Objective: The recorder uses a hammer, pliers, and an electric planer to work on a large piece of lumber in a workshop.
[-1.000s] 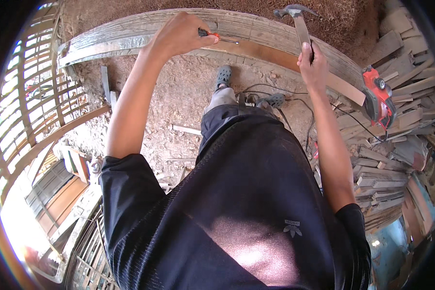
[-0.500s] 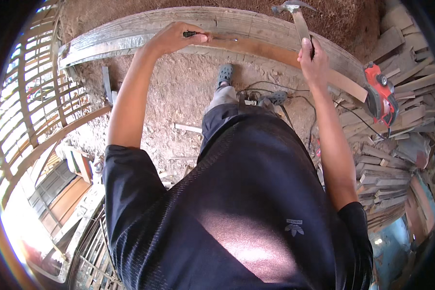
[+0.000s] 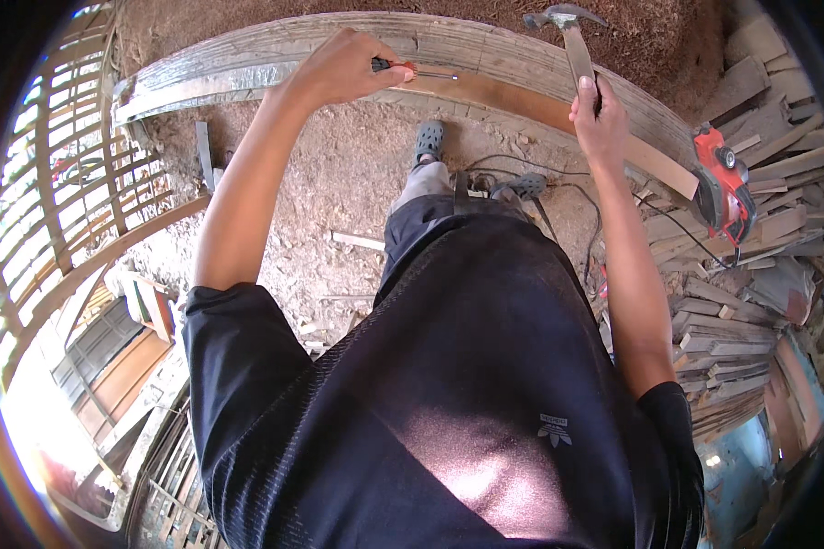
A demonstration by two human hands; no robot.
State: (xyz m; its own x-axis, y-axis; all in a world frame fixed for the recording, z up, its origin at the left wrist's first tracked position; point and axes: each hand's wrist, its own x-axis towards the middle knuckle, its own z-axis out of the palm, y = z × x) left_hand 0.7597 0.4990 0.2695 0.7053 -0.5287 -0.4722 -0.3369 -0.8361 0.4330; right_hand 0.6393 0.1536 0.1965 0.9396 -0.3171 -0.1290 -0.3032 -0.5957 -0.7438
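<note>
The left hand (image 3: 343, 69) grips a chisel (image 3: 412, 69) against a plank (image 3: 531, 105) on the worktop (image 3: 247, 69), the right hand (image 3: 600, 114) clasps a raised hammer (image 3: 572, 37), and a red power saw (image 3: 721, 188) sits just beside the plank's end.

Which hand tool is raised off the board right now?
The hammer in the right hand; the screwdriver in the left hand lies against the board.

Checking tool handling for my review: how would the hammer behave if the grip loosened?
The hammer looks top-heavy: its metal head sits above the right hand, so it would likely tip headfirst. The handle seems stiff. It probably would not roll far.
</note>
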